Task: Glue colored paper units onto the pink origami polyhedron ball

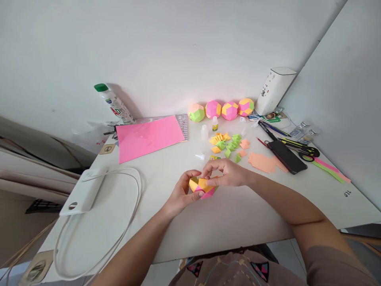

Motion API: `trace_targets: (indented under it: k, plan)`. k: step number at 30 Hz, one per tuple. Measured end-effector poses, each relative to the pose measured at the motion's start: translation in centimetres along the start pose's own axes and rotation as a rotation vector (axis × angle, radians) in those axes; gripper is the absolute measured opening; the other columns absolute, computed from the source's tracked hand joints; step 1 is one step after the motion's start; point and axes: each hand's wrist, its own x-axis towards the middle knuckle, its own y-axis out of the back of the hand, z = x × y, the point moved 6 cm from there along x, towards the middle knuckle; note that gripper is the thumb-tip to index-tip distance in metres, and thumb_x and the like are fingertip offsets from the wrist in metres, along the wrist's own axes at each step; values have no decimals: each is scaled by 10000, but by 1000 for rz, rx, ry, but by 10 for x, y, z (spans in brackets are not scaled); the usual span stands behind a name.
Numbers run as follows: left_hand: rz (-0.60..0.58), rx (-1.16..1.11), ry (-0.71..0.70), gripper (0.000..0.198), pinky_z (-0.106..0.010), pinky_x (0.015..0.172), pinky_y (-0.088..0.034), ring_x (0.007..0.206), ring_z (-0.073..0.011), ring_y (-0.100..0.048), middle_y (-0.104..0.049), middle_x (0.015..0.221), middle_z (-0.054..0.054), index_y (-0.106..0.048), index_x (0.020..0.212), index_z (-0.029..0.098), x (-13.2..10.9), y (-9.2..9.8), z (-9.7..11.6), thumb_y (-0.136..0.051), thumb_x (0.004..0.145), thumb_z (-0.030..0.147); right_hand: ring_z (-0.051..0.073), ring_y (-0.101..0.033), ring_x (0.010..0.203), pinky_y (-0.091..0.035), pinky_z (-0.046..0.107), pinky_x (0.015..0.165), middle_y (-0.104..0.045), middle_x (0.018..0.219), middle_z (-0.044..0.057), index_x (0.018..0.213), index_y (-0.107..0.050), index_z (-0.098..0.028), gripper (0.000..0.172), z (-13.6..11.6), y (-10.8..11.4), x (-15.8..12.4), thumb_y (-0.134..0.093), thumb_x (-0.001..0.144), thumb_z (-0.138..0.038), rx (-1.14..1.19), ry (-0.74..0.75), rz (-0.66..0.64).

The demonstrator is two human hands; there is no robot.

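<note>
Between my hands, over the near part of the table, is a partly built paper ball (209,192) in yellow and pink, with its hollow top facing up. My left hand (183,190) grips it from the left, thumb along the near side. From the right, my right hand (228,173) pinches its upper rim, fingers bent over a yellow piece. Just beyond lie folded paper pieces in yellow (216,149), green (231,147) and peach (244,143). A small glue bottle (215,125) and a clear bottle (204,132) stand behind them.
Several finished paper balls (230,111) line the wall. A pink sheet (150,137) lies at left, near a power strip (86,190) and its looped white cable (139,190). At right are peach paper slips (262,162), a black phone (287,155), scissors (309,150) and a white container (275,90).
</note>
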Motion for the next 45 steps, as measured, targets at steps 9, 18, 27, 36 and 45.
trace_targets:
  k: [9,18,27,36,45]
  plan:
    - [8,-119,123,192,-339,852,-456,1159,-284,-487,-426,1378,-80,-594,766,166,3,6,-3,-733,718,288,159,-619,893,-486,330,850,-672,915,39,893,-659,-169,204,14,-3,3,-717,724,-266,54,-70,102]
    - [-165,-141,192,184,-362,871,-444,1142,-288,-511,-418,1417,-88,-585,767,169,-1,-8,1,-626,815,342,150,-630,860,-503,276,773,-674,901,33,912,-658,-178,251,11,2,-5,-714,736,-349,11,-221,-70]
    - [-173,-130,236,237,-327,758,-462,1015,-259,-550,-457,1299,-102,-566,683,166,-1,-13,0,-709,719,352,214,-571,915,-451,344,798,-674,881,82,815,-647,-168,99,55,81,10,-551,831,-188,-738,-219,550]
    - [-160,-197,192,263,-314,728,-465,998,-256,-552,-502,1220,-92,-528,635,161,0,-14,1,-719,701,329,249,-513,839,-408,391,793,-623,752,82,661,-620,-184,128,88,87,23,-588,784,-191,-849,-202,559]
    - [-192,-238,148,186,-331,744,-434,970,-247,-559,-532,1160,-79,-568,623,166,0,-14,5,-713,688,263,179,-524,751,-410,291,668,-596,718,29,686,-590,-198,131,27,59,14,-598,812,-234,-680,-84,212]
